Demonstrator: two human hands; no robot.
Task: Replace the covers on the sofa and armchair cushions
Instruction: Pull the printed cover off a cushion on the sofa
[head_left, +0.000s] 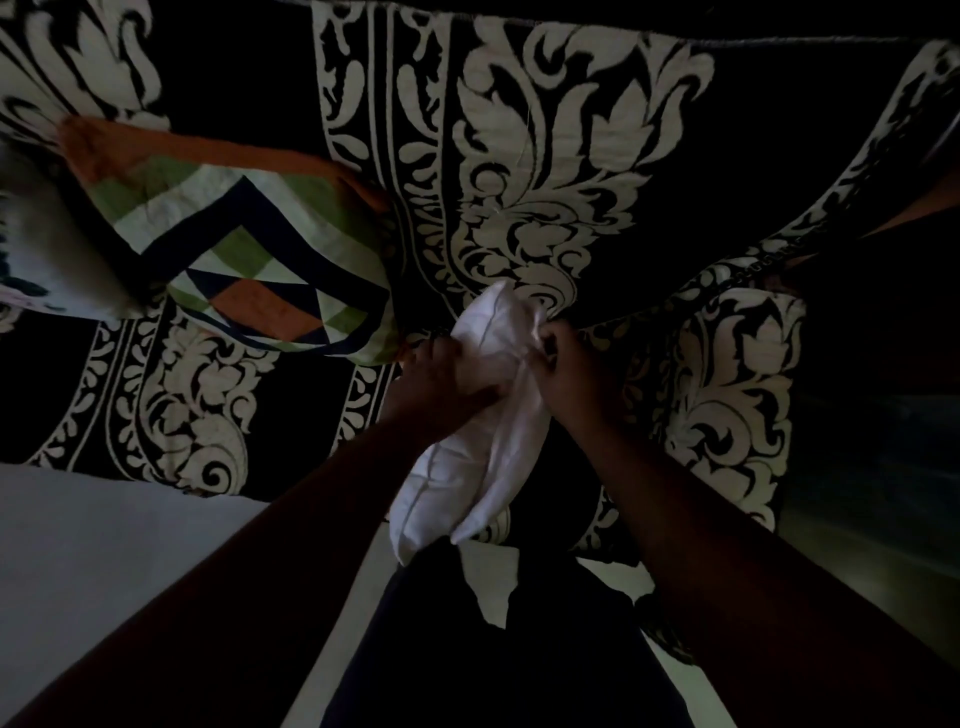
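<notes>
Seen from the head camera, both hands clutch a bare white cushion insert (483, 415) before a black sofa with cream scrollwork (545, 171). The left hand (441, 384) grips its side; the right hand (566, 369) pinches the upper edge. Soft and light, it likely handles best by its corners. A geometric covered cushion (249, 249) lies nearby.
</notes>
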